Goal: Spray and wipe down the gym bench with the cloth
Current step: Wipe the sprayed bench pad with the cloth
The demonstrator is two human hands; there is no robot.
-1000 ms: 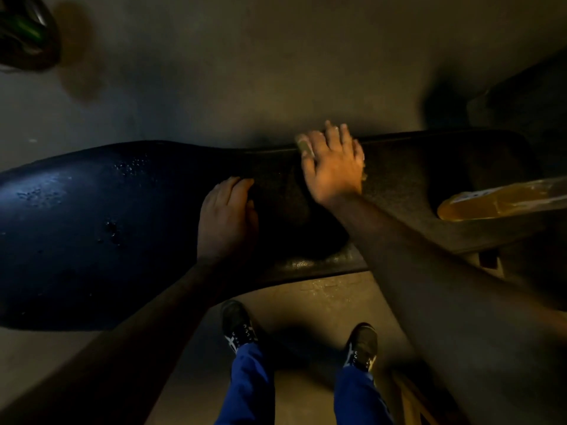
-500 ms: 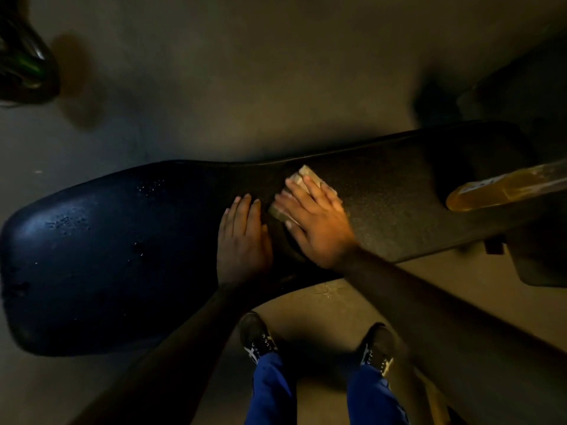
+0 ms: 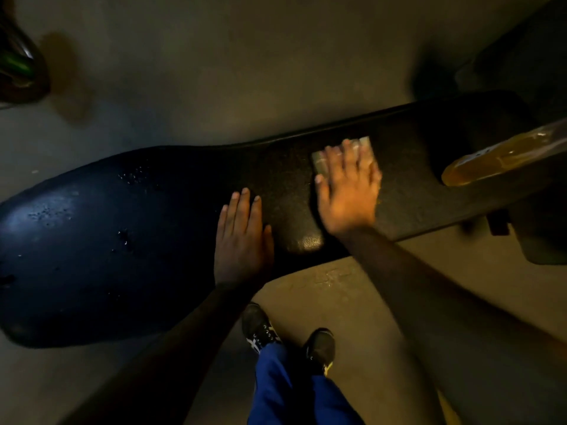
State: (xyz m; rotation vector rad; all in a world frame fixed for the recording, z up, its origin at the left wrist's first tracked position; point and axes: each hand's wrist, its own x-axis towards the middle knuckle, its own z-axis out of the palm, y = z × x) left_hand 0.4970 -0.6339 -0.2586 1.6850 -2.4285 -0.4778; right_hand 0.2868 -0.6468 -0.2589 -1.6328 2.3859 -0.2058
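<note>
A long black padded gym bench (image 3: 129, 246) runs across the view from lower left to upper right, with wet droplets on its wide left end. My right hand (image 3: 349, 191) lies flat with straight fingers on a small pale folded cloth (image 3: 322, 162), pressing it onto the narrower middle of the pad. My left hand (image 3: 244, 240) rests flat on the pad to the left of it, fingers straight, holding nothing. A clear bottle of amber liquid (image 3: 497, 157) lies on the bench at the far right.
Grey concrete floor (image 3: 214, 72) lies beyond the bench. My two black shoes (image 3: 260, 329) and blue trousers stand on the near side. A dark green object (image 3: 15, 65) sits at the top left corner. Dark bench framework (image 3: 540, 240) fills the right edge.
My right hand has slid the cloth to the right along the pad, away from my left hand. The left hand has stayed flat on the pad.
</note>
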